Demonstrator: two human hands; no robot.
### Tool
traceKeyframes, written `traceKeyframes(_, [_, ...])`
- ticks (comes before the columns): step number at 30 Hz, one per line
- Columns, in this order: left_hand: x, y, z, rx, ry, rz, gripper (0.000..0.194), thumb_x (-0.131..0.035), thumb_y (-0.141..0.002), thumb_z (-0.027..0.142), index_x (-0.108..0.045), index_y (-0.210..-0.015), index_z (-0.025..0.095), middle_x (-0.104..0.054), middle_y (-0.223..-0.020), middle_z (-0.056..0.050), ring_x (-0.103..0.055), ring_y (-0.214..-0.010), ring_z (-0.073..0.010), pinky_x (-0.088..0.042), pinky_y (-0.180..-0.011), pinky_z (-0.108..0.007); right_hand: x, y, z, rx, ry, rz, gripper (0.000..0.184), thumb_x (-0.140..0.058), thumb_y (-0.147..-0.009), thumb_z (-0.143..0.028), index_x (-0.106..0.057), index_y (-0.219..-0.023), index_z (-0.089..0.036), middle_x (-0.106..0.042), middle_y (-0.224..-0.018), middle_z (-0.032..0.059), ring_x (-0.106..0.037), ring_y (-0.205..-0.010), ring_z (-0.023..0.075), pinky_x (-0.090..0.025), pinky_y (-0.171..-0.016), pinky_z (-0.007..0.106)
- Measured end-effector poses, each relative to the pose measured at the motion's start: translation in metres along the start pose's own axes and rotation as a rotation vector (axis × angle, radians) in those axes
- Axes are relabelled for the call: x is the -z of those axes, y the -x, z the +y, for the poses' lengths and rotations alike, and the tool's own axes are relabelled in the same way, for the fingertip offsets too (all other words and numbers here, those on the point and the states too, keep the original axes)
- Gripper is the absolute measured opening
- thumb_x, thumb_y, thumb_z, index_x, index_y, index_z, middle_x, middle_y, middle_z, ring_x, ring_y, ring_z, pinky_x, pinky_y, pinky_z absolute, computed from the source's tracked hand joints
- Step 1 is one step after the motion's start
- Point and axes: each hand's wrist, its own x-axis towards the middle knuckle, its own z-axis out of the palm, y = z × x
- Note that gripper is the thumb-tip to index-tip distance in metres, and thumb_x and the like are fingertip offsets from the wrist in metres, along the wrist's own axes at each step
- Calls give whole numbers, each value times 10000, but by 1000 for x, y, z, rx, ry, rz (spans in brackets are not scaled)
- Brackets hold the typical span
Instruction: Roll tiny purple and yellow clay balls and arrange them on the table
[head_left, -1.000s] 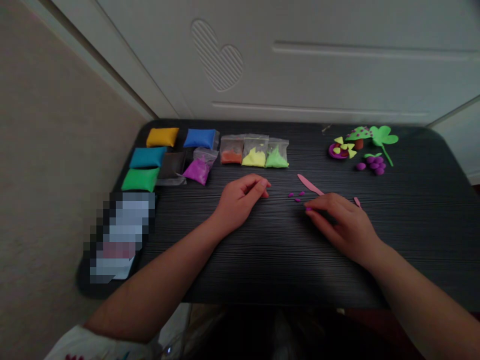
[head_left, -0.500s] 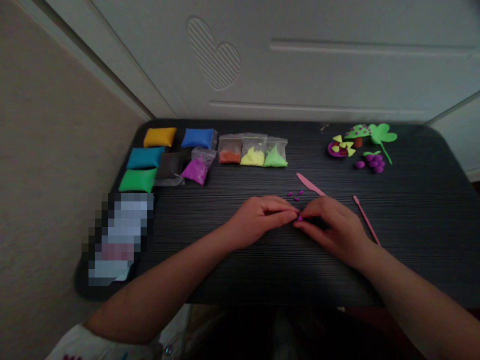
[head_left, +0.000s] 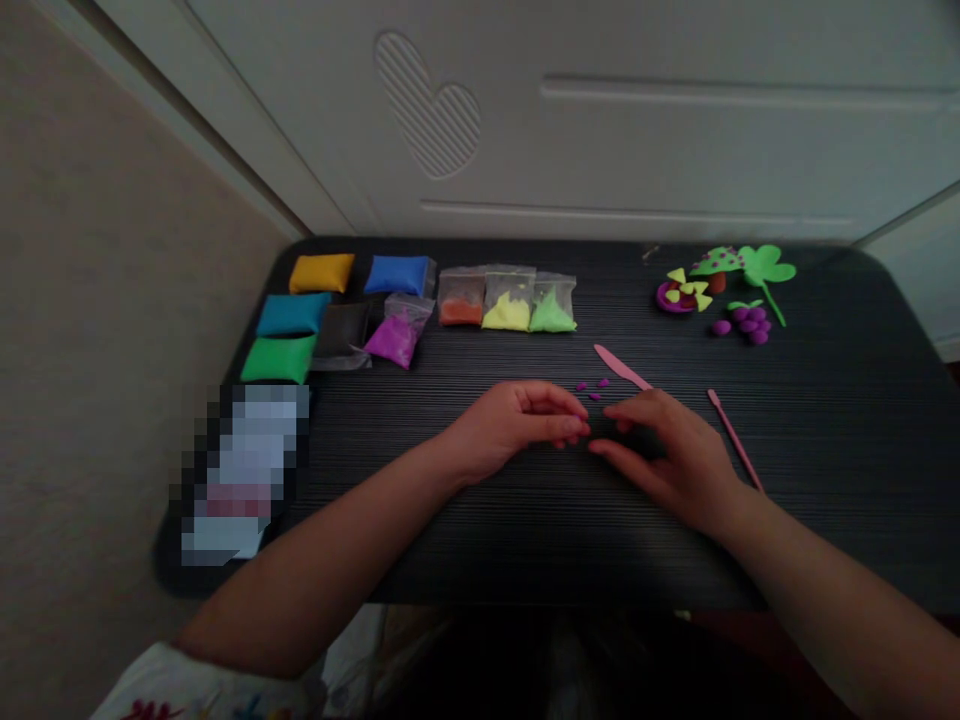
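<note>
Over the middle of the dark table, my left hand (head_left: 517,428) has its thumb pressed against its fingers. Whatever lies in that pinch is hidden. Just to its right is my right hand (head_left: 667,450), thumb and forefinger apart with nothing visible between them. A small gap separates the two sets of fingertips. Right beyond them lie a few tiny purple clay bits (head_left: 595,397). A pink plastic clay knife (head_left: 621,366) runs partly behind my right hand, and a thin pink modelling stick (head_left: 735,440) lies to the right of it.
Clay packets line the back left, including a blue one (head_left: 399,275), a purple one (head_left: 394,340) and a yellow one (head_left: 508,312). A blurred-out phone-like device (head_left: 244,475) is at left. Back right hold a purple clay bowl (head_left: 675,297), clay grapes (head_left: 752,322) and a green clay flower (head_left: 763,267).
My hands have moved slightly apart, and my right thumb and forefinger have opened. The small purple clay ball seen between my fingertips is no longer visible.
</note>
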Motion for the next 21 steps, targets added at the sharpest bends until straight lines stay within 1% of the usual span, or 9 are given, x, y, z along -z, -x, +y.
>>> traceKeyframes(2, [4, -1, 1, 3, 132, 71, 128, -681, -652, 179, -622, -762, 151, -651, -731, 1, -568, -638, -63, -428, -621, -204, 3, 0, 1, -34, 17, -3, 322, -590, -771, -263, -465, -1065, -224, -577, -787, 14, -548, -706, 142, -456, -613, 293])
traceKeyframes(4, [8, -2, 2, -23, 177, 137, 147, -698, -621, 144, -601, -731, 144, -646, -730, 3, -568, -643, -60, -430, -622, -198, 5, 0, 3, -61, 23, -3, 338, -571, -783, -250, -455, -1100, -237, -577, -801, 17, -550, -713, 147, -456, -615, 302])
traceKeyframes(6, [10, -2, 3, -68, 192, 175, 172, -704, -596, 108, -592, -720, 149, -633, -720, 21, -559, -650, -50, -432, -650, -195, 7, 0, 4, -72, 25, 2, 336, -559, -788, -235, -455, -1107, -242, -580, -814, 19, -551, -720, 148, -458, -627, 308])
traceKeyframes(9, [10, -3, 3, -117, 185, 193, 200, -710, -578, 90, -602, -732, 157, -605, -706, 41, -539, -651, -40, -427, -677, -197, 7, 1, 5, -65, 28, 6, 339, -553, -790, -217, -457, -1114, -244, -587, -826, 20, -556, -731, 148, -461, -644, 315])
traceKeyframes(11, [9, -3, 2, -125, 165, 206, 195, -715, -573, 100, -603, -722, 156, -587, -700, 44, -521, -637, -38, -419, -661, -197, 7, 1, 5, -54, 35, 2, 341, -551, -790, -207, -458, -1117, -243, -588, -828, 22, -558, -739, 150, -463, -646, 314])
traceKeyframes(17, [8, -3, 1, -196, 142, 211, 211, -729, -557, 94, -543, -643, 145, -536, -656, 59, -482, -613, -32, -382, -616, -184, 7, -2, 3, -28, 44, 8, 317, -552, -789, -178, -475, -1093, -226, -590, -841, 34, -563, -759, 150, -468, -645, 306])
traceKeyframes(19, [9, -2, 1, -205, 130, 216, 220, -733, -559, 104, -533, -639, 145, -538, -651, 59, -482, -612, -37, -376, -611, -188, 7, -3, 3, -27, 45, 10, 312, -550, -790, -176, -478, -1089, -226, -593, -849, 38, -567, -776, 156, -470, -656, 313])
traceKeyframes(21, [9, -2, 1, -197, 120, 228, 181, -721, -597, 144, -548, -647, 146, -546, -641, 51, -483, -607, -44, -374, -613, -198, 7, -3, 3, -31, 49, 9, 308, -546, -793, -180, -479, -1090, -230, -596, -858, 40, -568, -783, 161, -470, -659, 320])
